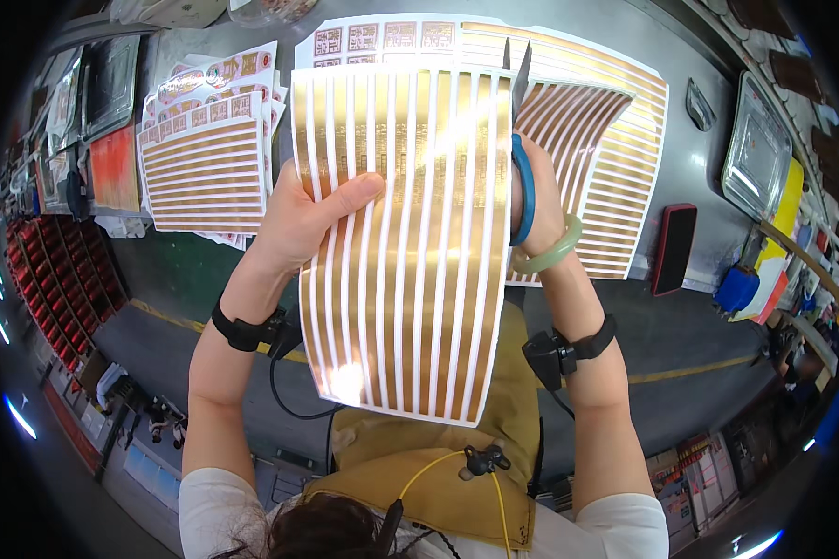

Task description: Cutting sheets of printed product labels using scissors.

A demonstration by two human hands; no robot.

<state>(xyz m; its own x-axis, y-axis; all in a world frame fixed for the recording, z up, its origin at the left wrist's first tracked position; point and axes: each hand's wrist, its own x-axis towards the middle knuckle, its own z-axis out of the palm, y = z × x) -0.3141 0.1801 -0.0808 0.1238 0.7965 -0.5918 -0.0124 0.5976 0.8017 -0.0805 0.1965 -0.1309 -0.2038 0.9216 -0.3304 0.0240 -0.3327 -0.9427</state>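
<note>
My left hand (312, 214) grips a large sheet of gold-striped labels (401, 252) at its left edge. The thumb lies on top and the other fingers are hidden behind it. The sheet is held up and curves down toward my lap. At its right edge my right hand (545, 191) holds scissors (522, 79) with a blue handle (525, 191). The blades point away from me, slightly apart, by the sheet's far right corner. The sheet hides part of the right fingers. More printed gold-striped sheets (625, 177) lie underneath on the metal table, one with its edge curled up.
A stack of printed sheets (205, 172) lies on the left of the table (662, 65). To the right are a red phone (674, 250), a clear plastic tray (757, 140) and a small dark object (700, 104). Red items fill a rack (65, 284) at the far left.
</note>
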